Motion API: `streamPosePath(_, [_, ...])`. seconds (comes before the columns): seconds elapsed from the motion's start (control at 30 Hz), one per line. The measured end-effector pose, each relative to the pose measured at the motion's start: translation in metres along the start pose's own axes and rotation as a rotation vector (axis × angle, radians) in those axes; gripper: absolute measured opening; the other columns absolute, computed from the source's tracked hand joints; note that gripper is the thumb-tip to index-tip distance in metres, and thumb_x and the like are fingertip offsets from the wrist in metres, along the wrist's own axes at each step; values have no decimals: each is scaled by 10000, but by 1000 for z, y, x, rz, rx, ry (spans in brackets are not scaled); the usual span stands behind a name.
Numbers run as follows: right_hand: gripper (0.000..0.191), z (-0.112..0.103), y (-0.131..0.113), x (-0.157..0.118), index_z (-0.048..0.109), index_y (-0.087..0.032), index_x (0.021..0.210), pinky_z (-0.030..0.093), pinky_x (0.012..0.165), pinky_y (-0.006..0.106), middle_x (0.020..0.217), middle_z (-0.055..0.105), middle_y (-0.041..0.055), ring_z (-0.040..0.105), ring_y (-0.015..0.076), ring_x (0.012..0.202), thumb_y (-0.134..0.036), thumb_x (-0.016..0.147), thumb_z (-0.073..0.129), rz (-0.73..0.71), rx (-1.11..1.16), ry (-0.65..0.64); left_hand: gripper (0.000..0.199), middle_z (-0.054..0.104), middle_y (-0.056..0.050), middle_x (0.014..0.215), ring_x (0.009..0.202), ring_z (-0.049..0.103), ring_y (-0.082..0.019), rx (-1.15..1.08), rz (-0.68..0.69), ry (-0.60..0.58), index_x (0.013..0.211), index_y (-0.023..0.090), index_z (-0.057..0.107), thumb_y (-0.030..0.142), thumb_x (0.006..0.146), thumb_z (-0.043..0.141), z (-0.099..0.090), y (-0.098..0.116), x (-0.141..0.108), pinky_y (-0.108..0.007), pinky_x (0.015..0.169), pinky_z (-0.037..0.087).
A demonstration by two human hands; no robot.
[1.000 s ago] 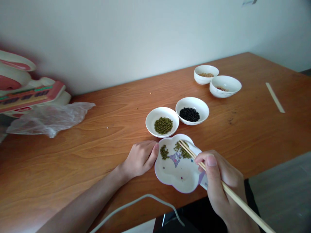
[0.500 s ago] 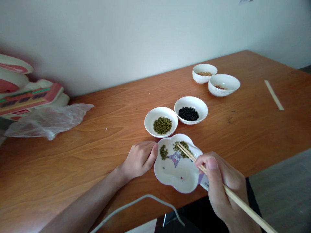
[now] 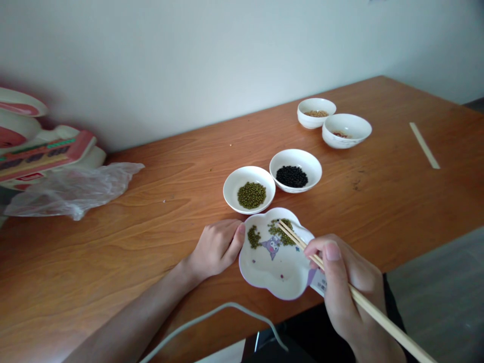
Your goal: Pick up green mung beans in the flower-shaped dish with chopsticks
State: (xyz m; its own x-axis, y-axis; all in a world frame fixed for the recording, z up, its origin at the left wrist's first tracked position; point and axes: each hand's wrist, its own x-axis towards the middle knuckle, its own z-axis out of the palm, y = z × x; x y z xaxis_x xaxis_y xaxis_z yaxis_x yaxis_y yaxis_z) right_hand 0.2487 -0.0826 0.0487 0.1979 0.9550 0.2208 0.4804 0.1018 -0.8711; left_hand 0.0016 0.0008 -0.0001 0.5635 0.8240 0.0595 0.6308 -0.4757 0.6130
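R hand [image 3: 346,282] gripped the chopsticks [image 3: 298,241], fingers closed round them, tips down in the green beans [image 3: 282,232] on the flower-shaped plate [image 3: 276,272] nr the table [image 3: 151,212] front edge. L hand [image 3: 215,247] loosely curled, holding nothing, thumb vs plate's left rim. Just behind: bowl of green beans [image 3: 249,189] & bowl of black beans [image 3: 295,170]
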Motion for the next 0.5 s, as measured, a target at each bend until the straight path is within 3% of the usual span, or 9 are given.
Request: streamPosePath(0.5, [403, -11, 0, -1, 651, -209, 848, 417, 646, 287, 735, 617, -3, 575, 117, 662, -351, 1114, 385, -25, -33, 40, 378, 527, 4, 739, 657, 476, -129, -1, 0, -1, 780, 200, 426, 316, 1118, 302, 0, 1, -1, -277, 681, 364])
